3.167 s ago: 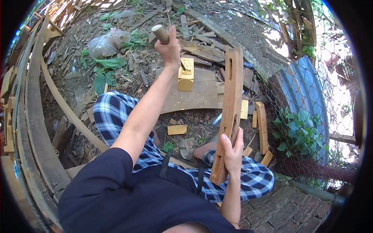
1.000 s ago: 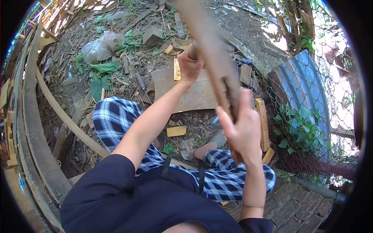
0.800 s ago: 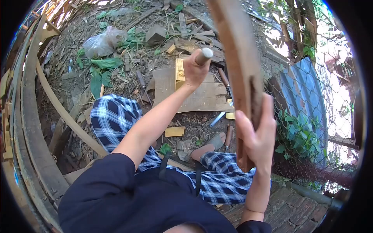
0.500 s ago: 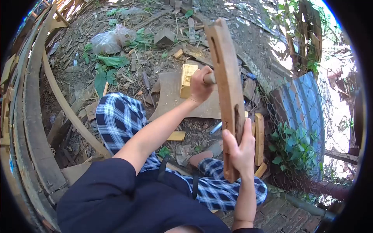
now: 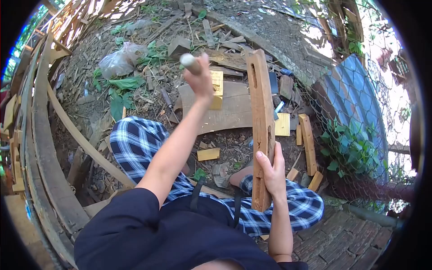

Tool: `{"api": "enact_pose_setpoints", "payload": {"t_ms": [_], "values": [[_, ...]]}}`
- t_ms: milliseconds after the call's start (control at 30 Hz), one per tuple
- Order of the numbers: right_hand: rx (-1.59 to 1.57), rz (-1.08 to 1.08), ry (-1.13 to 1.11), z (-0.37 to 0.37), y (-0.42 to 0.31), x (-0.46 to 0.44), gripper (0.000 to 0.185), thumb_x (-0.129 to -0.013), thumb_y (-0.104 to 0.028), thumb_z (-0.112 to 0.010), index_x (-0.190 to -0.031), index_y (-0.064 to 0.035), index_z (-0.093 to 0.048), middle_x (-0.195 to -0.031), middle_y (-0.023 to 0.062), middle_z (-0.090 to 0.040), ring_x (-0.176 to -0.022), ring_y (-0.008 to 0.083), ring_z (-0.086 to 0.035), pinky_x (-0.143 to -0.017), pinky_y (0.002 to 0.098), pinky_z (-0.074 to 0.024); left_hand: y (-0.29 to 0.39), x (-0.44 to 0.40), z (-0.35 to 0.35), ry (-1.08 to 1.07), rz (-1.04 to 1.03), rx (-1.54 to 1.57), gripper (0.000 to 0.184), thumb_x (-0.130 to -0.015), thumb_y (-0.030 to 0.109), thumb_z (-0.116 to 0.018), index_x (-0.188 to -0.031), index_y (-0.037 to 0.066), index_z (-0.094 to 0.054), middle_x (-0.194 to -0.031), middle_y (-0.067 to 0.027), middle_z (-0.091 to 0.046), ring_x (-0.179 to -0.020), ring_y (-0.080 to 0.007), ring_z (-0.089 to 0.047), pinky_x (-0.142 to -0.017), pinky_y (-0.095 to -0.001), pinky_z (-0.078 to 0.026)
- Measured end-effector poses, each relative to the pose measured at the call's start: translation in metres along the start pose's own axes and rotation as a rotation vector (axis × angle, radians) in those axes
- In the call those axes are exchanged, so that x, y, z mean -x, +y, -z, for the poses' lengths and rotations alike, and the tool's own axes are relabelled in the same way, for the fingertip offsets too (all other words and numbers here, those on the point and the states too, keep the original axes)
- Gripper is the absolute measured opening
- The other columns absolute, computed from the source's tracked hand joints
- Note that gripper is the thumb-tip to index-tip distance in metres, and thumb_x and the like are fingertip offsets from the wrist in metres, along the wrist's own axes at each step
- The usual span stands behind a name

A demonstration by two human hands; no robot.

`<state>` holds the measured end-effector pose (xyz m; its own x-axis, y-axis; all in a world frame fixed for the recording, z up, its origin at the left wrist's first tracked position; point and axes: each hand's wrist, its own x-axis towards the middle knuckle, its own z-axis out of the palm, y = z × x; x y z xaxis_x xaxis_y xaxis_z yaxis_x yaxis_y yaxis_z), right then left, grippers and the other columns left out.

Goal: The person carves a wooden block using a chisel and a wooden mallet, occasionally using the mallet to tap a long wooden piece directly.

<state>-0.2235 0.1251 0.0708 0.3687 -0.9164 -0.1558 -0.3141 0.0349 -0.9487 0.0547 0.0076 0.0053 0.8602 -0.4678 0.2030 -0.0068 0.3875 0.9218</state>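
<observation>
My left hand (image 5: pixel 200 81) is raised above the ground and closed around a round wooden stick (image 5: pixel 191 64), its pale end facing up toward me. The rest of the stick is hidden by the hand. To the right, my right hand (image 5: pixel 273 175) grips the lower part of a long, slotted piece of wood (image 5: pixel 260 103), thumb on its near face and fingers on the far side. The piece stands nearly lengthwise in view, with several slots cut into it. Below and between the hands, a yellowish wood block (image 5: pixel 216 102) rests on a wide board (image 5: pixel 231 114).
A dark-handled tool (image 5: pixel 167 97) lies left of the board. Wood offcuts (image 5: pixel 208 154) and a longer wood piece (image 5: pixel 308 144) lie nearby. A clear plastic bag (image 5: pixel 119 60) sits further off. Long curved planks (image 5: pixel 42 144) line the left; a wire fence (image 5: pixel 360 117) stands right.
My left hand has swung up and left with the stick, away from the slotted piece. The slotted piece is turned slightly, still in my right hand.
</observation>
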Motion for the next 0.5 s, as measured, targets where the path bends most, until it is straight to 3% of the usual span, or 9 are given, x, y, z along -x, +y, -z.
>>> {"api": "enact_pose_setpoints", "payload": {"t_ms": [33,100,333,500], "values": [[-0.007,-0.002,0.01,0.0,0.0,0.001,0.04,-0.092,-0.023,-0.063,-0.119,0.0021,-0.05,-0.1,0.0144,-0.065,-0.088,0.0201,-0.063,-0.08,0.0342,-0.0502,-0.002,-0.017,-0.001,0.072,-0.045,0.012,0.025,-0.09,0.019,-0.069,-0.076,0.008,-0.052,-0.068,0.0018,-0.056,-0.061,-0.008,-0.052,-0.06,-0.0288,-0.043],[-0.022,-0.015,0.023,-0.001,0.0,0.002,0.04,-0.092,-0.023,-0.063,-0.12,0.0018,-0.05,-0.098,0.014,-0.065,-0.087,0.02,-0.063,-0.08,0.0345,-0.0505,0.002,-0.041,-0.001,0.104,-0.108,0.101,0.031,-0.09,0.027,-0.072,-0.081,0.009,-0.048,-0.059,0.0024,-0.047,-0.042,-0.0054,-0.044,-0.034,-0.0221,-0.033],[-0.039,-0.045,0.036,-0.004,0.002,0.003,0.039,-0.092,-0.023,-0.063,-0.12,0.0014,-0.05,-0.098,0.0136,-0.065,-0.088,0.0191,-0.063,-0.081,0.0341,-0.0505,0.018,-0.047,-0.006,0.029,-0.079,0.246,0.036,-0.089,0.032,-0.073,-0.08,0.009,-0.047,-0.059,0.0017,-0.047,-0.042,-0.0062,-0.045,-0.032,-0.0232,-0.033],[-0.067,-0.089,0.028,-0.006,0.006,0.005,0.039,-0.093,-0.024,-0.063,-0.12,0.0016,-0.05,-0.101,0.0136,-0.064,-0.091,0.0189,-0.062,-0.082,0.0336,-0.0499,-0.003,-0.048,-0.01,-0.2,0.001,0.216,0.039,-0.089,0.037,-0.073,-0.079,0.007,-0.051,-0.06,0.0007,-0.048,-0.044,-0.0069,-0.047,-0.033,-0.0216,-0.033]]}}
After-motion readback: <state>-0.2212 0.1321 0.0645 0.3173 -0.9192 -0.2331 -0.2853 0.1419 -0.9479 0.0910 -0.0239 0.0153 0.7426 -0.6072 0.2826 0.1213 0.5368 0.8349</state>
